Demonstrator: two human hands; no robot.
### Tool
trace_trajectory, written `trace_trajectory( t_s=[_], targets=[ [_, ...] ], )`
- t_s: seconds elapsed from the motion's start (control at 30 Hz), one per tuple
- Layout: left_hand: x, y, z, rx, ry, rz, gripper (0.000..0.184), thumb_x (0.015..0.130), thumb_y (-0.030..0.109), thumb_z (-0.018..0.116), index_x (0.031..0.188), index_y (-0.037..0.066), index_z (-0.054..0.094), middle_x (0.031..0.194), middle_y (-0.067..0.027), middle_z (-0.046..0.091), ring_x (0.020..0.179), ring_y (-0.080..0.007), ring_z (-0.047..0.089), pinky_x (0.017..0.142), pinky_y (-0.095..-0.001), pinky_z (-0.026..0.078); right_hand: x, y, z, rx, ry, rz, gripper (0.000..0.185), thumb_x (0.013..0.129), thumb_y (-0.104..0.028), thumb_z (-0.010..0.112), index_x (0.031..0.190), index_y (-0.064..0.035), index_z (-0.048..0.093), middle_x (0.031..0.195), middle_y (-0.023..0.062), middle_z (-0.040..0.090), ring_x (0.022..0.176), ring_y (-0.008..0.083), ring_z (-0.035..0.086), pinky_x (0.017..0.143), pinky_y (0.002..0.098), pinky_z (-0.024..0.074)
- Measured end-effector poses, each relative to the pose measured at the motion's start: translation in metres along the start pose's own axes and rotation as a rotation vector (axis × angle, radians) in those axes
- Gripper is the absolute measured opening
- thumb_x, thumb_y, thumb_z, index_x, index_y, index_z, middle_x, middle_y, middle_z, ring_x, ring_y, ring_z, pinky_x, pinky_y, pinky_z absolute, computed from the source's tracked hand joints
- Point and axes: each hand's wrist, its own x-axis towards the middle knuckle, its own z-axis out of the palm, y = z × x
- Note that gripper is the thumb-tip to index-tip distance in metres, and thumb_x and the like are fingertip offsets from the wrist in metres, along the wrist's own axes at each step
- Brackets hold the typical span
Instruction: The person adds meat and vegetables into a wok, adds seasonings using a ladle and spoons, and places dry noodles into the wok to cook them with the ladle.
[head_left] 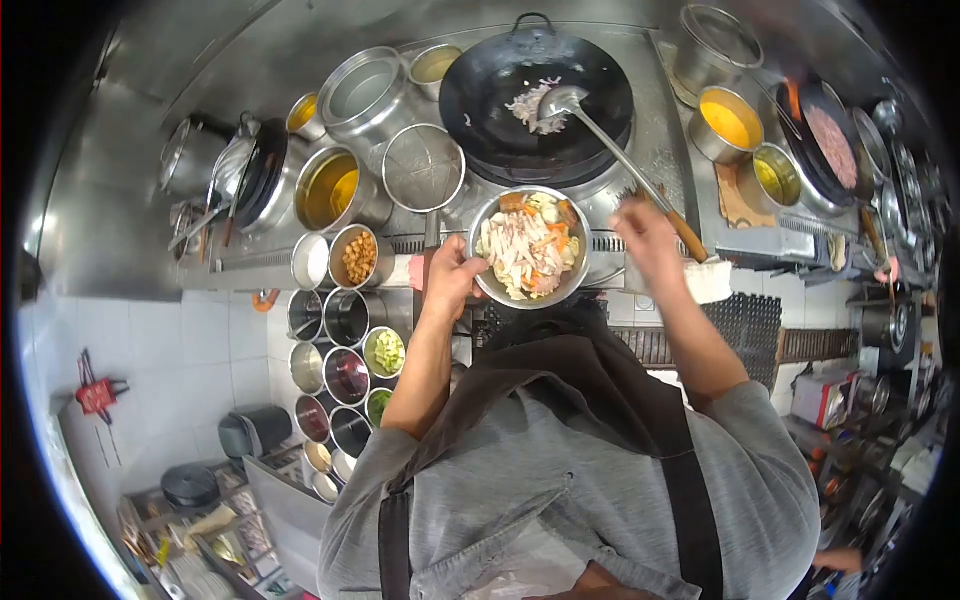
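My left hand [452, 279] grips the rim of a steel bowl [480, 283], thumb over the edge. Pale sliced strips, orange carrot pieces and other cut food [530, 245] fill the bowl. My right hand [648, 240], slightly blurred, hovers to the bowl's right with loosely parted fingers, beside the wooden handle of a wok ladle [615, 150]; I see nothing held in it. The ladle's head rests in a black wok [590, 85] on the stove, against chopped, pinkish-white pieces [527, 108].
A mesh strainer [424, 168] and a pot of yellow oil [338, 188] stand left of the wok. Several steel containers [347, 372] of ingredients line the lower left. At right are a pot of orange-yellow liquid [728, 123] and another wok [815, 165] holding pinkish food.
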Motion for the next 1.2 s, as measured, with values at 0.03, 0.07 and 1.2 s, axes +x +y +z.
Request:
trace_trajectory(
  t_s=[0.03, 0.07, 1.2],
  targets=[
    [-0.002, -0.005, -0.008, 0.023, 0.059, 0.019, 0.017, 0.076, -0.003, 0.062, 0.085, 0.003, 0.050, 0.071, -0.0068, 0.059, 0.042, -0.0118, 0.050, 0.034, -0.0232, 0.039, 0.017, 0.016, -0.009, -0.255, 0.046, -0.180, 0.040, 0.082, -0.028, 0.073, 0.110, -0.0008, 0.063, 0.097, 0.0210, 0.067, 0.092, 0.0372, 0.063, 0.082, 0.0412, 0.0504],
    [-0.006, -0.009, -0.014, 0.006, 0.074, 0.025, 0.017, 0.076, -0.003, 0.062, 0.085, 0.003, 0.050, 0.071, -0.0068, 0.059, 0.042, -0.0118, 0.050, 0.034, -0.0232, 0.039, 0.024, 0.031, -0.019, -0.259, 0.031, -0.199, 0.040, 0.082, -0.028, 0.073, 0.110, -0.0008, 0.063, 0.097, 0.0210, 0.067, 0.092, 0.0372, 0.063, 0.082, 0.0412, 0.0504],
    [-0.049, -0.009, -0.079, -0.042, 0.542, 0.042, 0.020, 0.077, -0.003, 0.061, 0.096, 0.000, 0.056, 0.076, -0.0050, 0.059, 0.053, -0.0108, 0.056, 0.039, -0.0247, 0.043, 0.047, 0.021, -0.007, -0.503, -0.425, 0.005, 0.054, 0.077, -0.007, 0.059, 0.131, -0.0076, 0.054, 0.084, 0.0255, 0.065, 0.080, 0.0398, 0.066, 0.074, 0.0455, 0.0511]
  ],
)
